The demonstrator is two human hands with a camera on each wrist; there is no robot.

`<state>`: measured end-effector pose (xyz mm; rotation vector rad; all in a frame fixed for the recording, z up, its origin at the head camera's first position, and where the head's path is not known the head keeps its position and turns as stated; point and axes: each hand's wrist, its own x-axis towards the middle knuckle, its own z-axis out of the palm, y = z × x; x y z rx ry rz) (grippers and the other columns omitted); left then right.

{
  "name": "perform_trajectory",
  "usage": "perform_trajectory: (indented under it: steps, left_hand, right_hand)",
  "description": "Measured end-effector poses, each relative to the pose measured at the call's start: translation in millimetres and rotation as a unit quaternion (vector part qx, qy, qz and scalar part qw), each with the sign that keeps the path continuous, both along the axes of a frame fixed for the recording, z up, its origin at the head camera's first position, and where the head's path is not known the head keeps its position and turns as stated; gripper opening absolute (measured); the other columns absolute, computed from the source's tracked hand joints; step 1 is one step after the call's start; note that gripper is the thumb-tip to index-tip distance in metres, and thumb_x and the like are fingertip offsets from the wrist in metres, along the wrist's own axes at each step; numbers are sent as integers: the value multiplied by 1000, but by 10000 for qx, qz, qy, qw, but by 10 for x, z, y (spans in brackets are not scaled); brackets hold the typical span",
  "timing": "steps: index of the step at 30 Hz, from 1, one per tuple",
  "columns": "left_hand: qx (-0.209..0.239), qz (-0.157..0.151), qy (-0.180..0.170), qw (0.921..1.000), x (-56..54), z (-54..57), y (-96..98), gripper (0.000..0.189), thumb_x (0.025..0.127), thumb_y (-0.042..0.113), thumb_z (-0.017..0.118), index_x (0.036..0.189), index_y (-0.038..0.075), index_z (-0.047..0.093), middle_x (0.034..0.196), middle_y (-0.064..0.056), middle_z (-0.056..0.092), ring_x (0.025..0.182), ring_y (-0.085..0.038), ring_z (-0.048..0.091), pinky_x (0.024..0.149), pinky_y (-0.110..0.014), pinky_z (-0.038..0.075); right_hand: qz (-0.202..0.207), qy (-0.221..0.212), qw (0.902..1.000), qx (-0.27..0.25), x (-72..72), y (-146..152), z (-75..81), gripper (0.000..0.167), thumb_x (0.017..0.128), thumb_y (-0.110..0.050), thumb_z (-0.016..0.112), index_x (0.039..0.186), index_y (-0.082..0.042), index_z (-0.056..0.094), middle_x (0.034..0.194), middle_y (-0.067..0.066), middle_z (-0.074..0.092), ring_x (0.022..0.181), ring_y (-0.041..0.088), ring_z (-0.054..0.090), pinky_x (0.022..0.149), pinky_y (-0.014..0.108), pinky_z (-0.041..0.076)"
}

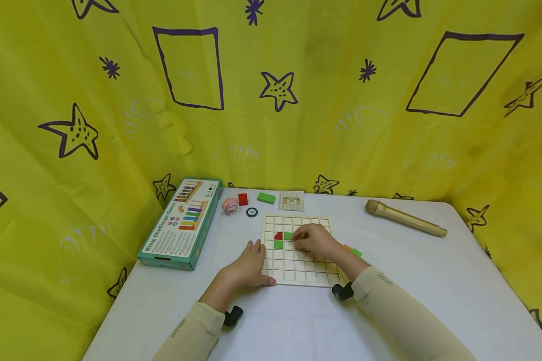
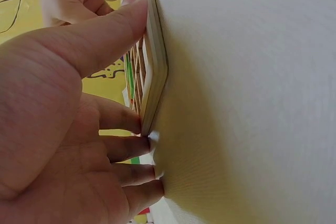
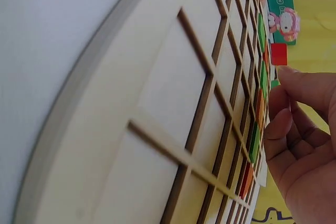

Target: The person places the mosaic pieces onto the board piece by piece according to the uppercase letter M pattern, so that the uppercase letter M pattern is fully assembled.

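Note:
A pale wooden grid board (image 1: 298,276) lies flat on the white table. Along its left edge my left hand (image 1: 248,265) rests with fingers straight, the thumb (image 2: 131,14) against the near edge. Over the upper middle of the board is my right hand (image 1: 315,240), fingers bent and fingertips right beside a green tile (image 1: 287,236). What those fingertips hold, if anything, I cannot tell. A red rounded tile (image 1: 278,235) and another green tile (image 1: 278,244) lie in cells to the left. The right wrist view shows a row of green, orange and red tiles (image 3: 245,179) near the hand.
Behind the board are a pink figurine (image 1: 230,206), red block (image 1: 243,199), dark round disc (image 1: 252,212), green block (image 1: 266,198) and grid card (image 1: 291,200). A game box (image 1: 182,225) lies left, a gold microphone (image 1: 406,218) right. A green piece (image 1: 357,252) sits beside the right forearm.

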<state>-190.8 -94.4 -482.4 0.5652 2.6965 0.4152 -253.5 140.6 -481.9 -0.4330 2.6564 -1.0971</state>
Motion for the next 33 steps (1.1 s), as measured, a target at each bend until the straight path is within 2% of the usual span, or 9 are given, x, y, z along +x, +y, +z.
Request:
perform_trajectory:
  steps: [7,13,20,33]
  left_hand:
    - [14,43,-13,10000,9,0,10,104,83,51,79,151,-11,31,161,-26,25,149,-46,18,117,-50,27]
    - [-4,70,-39,10000,6,-10,13,104,83,51,78,152,-10,31,161,-26,24,149,-45,17,118,-49,26]
    - [-57,92,-22,9999,-4,-17,7,103,84,52,78,152,-10,31,162,-25,24,150,-44,17,118,-49,27]
    - [-43,110,-33,9999,-12,-36,8,104,83,51,79,152,-10,31,162,-25,24,150,-44,17,118,-49,27]
  right_hand:
    - [-187,-43,9998,-40,-2,167,-16,7,90,-15,76,97,-16,77,99,-3,69,83,18,56,73,33,49]
    - [-327,-2,9994,77,-9,298,4,8,91,-16,76,98,-15,77,99,-1,69,84,19,56,73,33,49]
    - [-309,117,9994,92,-22,442,21,10,92,-16,75,101,-12,77,101,0,70,84,19,57,72,32,49]
    - [-632,11,9978,175,11,782,-9,11,92,-19,75,101,-13,77,101,2,69,80,21,55,67,33,47]
